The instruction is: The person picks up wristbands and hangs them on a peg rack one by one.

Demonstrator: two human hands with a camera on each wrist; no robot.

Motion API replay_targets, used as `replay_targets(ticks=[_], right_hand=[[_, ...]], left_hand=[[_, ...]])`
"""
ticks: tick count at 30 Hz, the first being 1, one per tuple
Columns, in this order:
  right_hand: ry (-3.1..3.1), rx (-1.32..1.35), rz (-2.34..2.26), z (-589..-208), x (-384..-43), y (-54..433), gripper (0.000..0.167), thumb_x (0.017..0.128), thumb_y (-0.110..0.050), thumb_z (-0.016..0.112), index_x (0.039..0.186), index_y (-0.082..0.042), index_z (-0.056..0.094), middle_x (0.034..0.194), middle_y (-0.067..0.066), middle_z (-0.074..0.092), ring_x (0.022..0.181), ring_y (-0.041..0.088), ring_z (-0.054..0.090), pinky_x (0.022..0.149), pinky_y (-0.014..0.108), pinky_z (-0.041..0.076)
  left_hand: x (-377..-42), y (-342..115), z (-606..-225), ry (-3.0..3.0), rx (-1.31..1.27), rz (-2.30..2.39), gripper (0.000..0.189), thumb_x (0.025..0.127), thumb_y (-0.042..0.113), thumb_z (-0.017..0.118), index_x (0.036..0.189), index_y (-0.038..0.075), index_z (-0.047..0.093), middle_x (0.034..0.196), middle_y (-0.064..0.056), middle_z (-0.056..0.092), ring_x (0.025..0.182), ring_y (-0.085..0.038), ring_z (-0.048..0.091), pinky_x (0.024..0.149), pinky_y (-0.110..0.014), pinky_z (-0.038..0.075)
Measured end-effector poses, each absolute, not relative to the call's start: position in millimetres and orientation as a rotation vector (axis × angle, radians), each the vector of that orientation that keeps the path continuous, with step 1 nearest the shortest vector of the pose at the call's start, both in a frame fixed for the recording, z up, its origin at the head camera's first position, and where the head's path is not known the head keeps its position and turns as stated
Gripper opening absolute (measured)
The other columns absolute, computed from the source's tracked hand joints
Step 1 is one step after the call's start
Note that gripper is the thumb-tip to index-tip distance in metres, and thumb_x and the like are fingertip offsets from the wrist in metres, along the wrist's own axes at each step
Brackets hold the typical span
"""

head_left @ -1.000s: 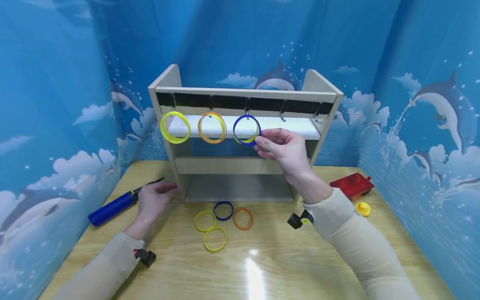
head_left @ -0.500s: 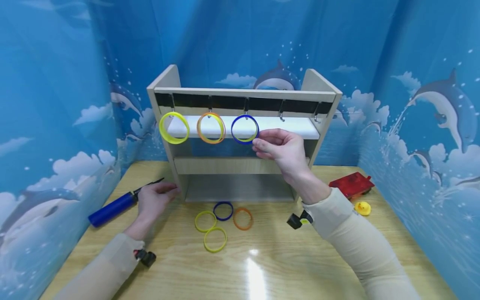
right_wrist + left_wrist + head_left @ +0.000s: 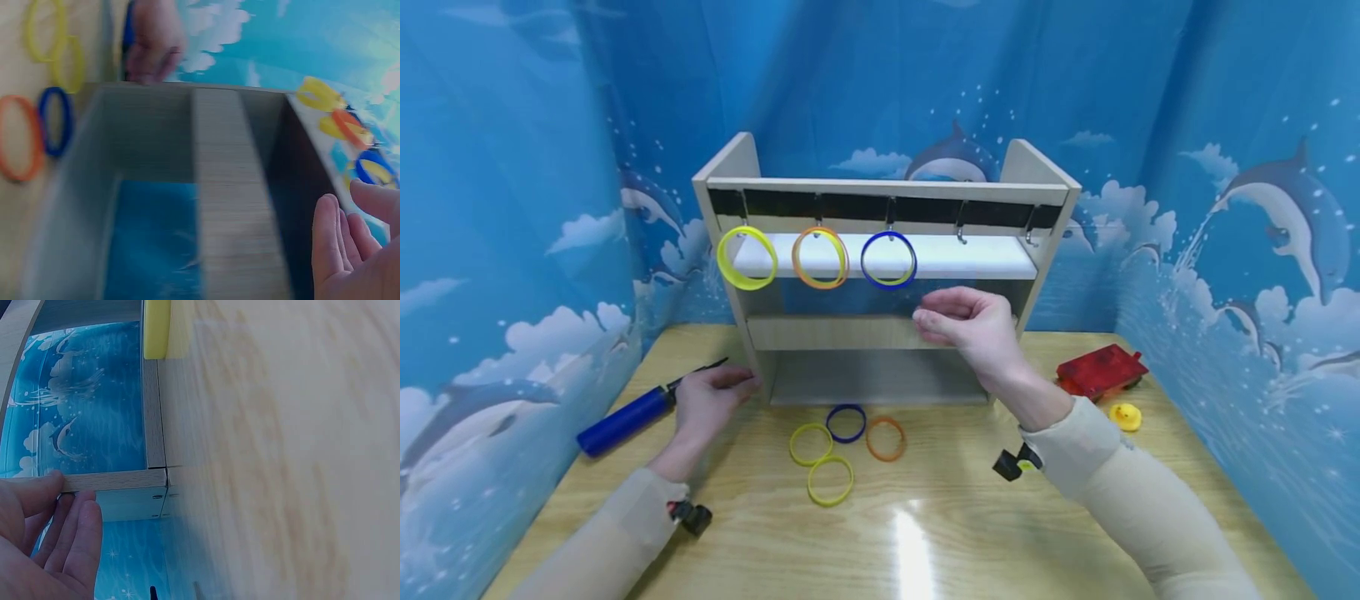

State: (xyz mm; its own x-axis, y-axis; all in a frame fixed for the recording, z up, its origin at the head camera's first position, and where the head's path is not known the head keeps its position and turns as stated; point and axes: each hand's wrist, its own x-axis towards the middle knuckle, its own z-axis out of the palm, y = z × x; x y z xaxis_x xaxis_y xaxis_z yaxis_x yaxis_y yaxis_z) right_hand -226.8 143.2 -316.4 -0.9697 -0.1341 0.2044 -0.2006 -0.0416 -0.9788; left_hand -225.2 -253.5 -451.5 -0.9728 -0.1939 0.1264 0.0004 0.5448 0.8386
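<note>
My left hand (image 3: 711, 404) pinches the front edge of the wooden shelf unit's (image 3: 119, 481) left side panel near the table, thumb on one side and fingers on the other. My right hand (image 3: 973, 329) is in front of the middle shelf, fingers loosely bent with nothing between them. Above it and to its left, a blue ring (image 3: 889, 284) hangs from the middle hook with a yellow ring behind it. An orange ring (image 3: 801, 271) and a yellow one share the second hook. Yellow rings (image 3: 730, 271) hang on the leftmost hook.
Two yellow rings (image 3: 831, 503), a dark blue ring (image 3: 847, 440) and an orange ring (image 3: 887, 458) lie on the table before the unit. Two bare hooks (image 3: 961, 233) are at right. A blue pump (image 3: 628, 422) lies left; a red toy cart (image 3: 1101, 371) and yellow duck (image 3: 1125, 417) sit right.
My right hand has let go of the blue ring and moved down and slightly right. The ring stays hanging on the middle hook. My left hand has not moved.
</note>
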Motion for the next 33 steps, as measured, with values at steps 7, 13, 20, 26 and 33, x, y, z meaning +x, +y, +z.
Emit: replay_targets(ticks=[7, 13, 20, 26, 33], right_hand=[[-2.42, 0.314, 2.116, -368.9, -221.9, 147.0, 0.039, 0.096, 0.0, 0.084, 0.131, 0.012, 0.072, 0.109, 0.005, 0.087, 0.092, 0.008, 0.082, 0.088, 0.035, 0.07], [-2.648, 0.345, 1.987, -422.2, -219.1, 141.7, 0.04, 0.093, -0.005, 0.087, 0.128, 0.011, 0.074, 0.118, 0.023, 0.084, 0.089, 0.008, 0.079, 0.085, 0.034, 0.07], [-2.849, 0.302, 1.807, -456.2, -218.7, 139.1, 0.043, 0.087, -0.005, 0.093, 0.124, 0.007, 0.075, 0.112, 0.02, 0.082, 0.079, 0.016, 0.075, 0.073, 0.033, 0.068], [-2.915, 0.235, 1.774, -464.7, -223.9, 136.2, 0.042, 0.086, -0.004, 0.094, 0.122, 0.007, 0.075, 0.105, 0.017, 0.081, 0.074, 0.016, 0.074, 0.068, 0.033, 0.068], [-2.966, 0.243, 1.772, -468.2, -228.0, 130.9, 0.035, 0.087, -0.004, 0.092, 0.116, 0.008, 0.077, 0.095, 0.017, 0.083, 0.072, 0.015, 0.077, 0.07, 0.034, 0.069]], left_hand=[[-225.8, -254.0, -452.3, -2.574, 0.157, -1.393, 0.023, 0.102, 0.025, 0.085, 0.117, 0.008, 0.087, 0.108, -0.012, 0.089, 0.078, 0.0, 0.075, 0.069, -0.021, 0.059], [-226.0, -253.6, -452.2, -2.581, 0.157, -1.362, 0.022, 0.102, 0.024, 0.085, 0.117, 0.009, 0.087, 0.107, -0.013, 0.088, 0.078, -0.002, 0.075, 0.069, -0.022, 0.058], [-226.1, -254.3, -452.4, -2.577, 0.143, -1.352, 0.022, 0.102, 0.026, 0.085, 0.117, 0.009, 0.087, 0.106, -0.012, 0.089, 0.078, -0.002, 0.075, 0.069, -0.022, 0.058], [-226.1, -254.9, -453.2, -2.57, 0.124, -1.349, 0.022, 0.102, 0.025, 0.084, 0.116, 0.008, 0.087, 0.106, -0.012, 0.089, 0.077, 0.0, 0.075, 0.069, -0.021, 0.059], [-225.9, -254.4, -452.9, -2.572, 0.123, -1.356, 0.022, 0.102, 0.026, 0.084, 0.116, 0.008, 0.087, 0.106, -0.012, 0.089, 0.078, 0.0, 0.075, 0.069, -0.021, 0.059]])
